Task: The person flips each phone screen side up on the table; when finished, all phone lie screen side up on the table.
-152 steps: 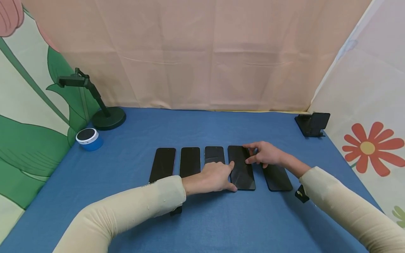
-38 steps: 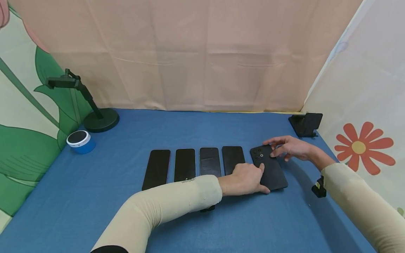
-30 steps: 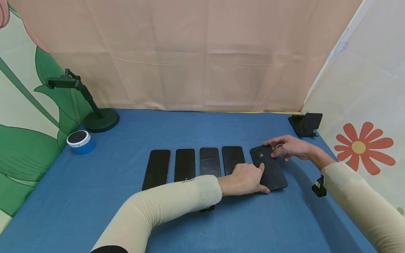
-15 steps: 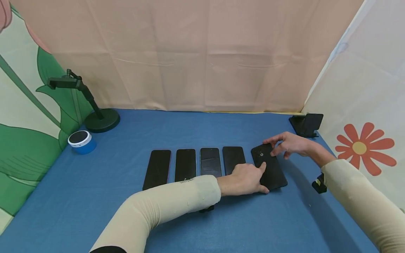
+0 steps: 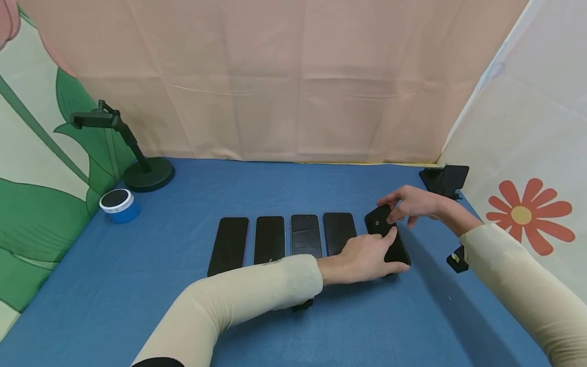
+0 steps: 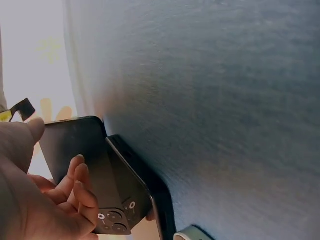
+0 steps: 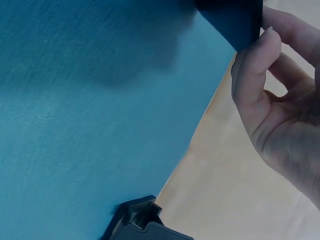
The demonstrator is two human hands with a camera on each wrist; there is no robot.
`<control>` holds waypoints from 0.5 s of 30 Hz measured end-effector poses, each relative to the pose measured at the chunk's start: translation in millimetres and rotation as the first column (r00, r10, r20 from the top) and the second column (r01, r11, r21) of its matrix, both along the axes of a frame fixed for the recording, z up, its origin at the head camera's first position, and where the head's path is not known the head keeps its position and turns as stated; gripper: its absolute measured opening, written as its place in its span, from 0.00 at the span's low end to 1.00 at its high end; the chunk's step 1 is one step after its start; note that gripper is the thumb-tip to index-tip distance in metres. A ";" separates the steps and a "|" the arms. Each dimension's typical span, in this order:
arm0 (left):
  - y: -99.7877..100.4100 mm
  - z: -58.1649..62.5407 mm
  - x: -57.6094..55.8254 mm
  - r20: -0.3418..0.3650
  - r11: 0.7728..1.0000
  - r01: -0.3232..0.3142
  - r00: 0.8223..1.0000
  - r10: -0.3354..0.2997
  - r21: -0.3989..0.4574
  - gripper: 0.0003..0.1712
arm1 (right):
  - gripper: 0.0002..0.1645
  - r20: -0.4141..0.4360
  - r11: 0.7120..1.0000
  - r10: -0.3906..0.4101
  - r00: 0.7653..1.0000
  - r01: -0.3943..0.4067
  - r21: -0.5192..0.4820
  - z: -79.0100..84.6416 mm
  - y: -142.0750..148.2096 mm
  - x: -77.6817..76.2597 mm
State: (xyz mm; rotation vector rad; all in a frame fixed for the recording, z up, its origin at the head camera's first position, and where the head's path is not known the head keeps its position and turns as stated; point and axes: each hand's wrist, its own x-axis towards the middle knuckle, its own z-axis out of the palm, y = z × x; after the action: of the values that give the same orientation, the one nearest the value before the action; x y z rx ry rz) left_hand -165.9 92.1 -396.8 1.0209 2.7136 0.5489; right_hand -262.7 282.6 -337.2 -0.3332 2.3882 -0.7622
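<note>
A black phone with a camera block on its back is tilted up from the blue table at the right end of a row of phones. My right hand pinches its far end; in the right wrist view, thumb and finger grip a dark corner of it. My left hand holds the near part, its thumb at the lower corner and index finger across the back. In the left wrist view, the tilted phone stands beside a neighbouring phone, whose glossy screen mirrors the camera block. The held phone's screen is hidden in the head view.
Left of the hands, several dark phones lie screen up, among them a black phone and a purple-edged phone. A black phone stand, a dark green lamp-like stand and a blue-and-white round container line the back and sides.
The rightmost phone, flat with its back up about a second ago, is now tilted. My right hand has risen with its far end; my left thumb and index have slid right across it.
</note>
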 end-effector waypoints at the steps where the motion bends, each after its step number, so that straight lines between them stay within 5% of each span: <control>1: 0.4 0.2 -0.1 0.009 1.000 0.002 1.000 -0.002 0.008 0.50 | 0.37 -0.001 1.000 0.002 1.000 -0.002 0.010 0.3 -0.9 -0.3; 15: 5.4 1.6 0.5 0.024 0.999 -0.034 0.999 0.034 0.023 0.54 | 0.37 0.011 0.998 0.014 1.000 -0.014 0.064 8.1 -7.1 -2.4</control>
State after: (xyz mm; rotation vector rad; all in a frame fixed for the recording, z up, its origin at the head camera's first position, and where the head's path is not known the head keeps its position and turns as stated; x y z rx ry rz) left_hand -165.3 97.5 -395.2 0.9691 2.7145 0.5962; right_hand -265.1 275.4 -329.1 -0.3187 2.3920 -0.6782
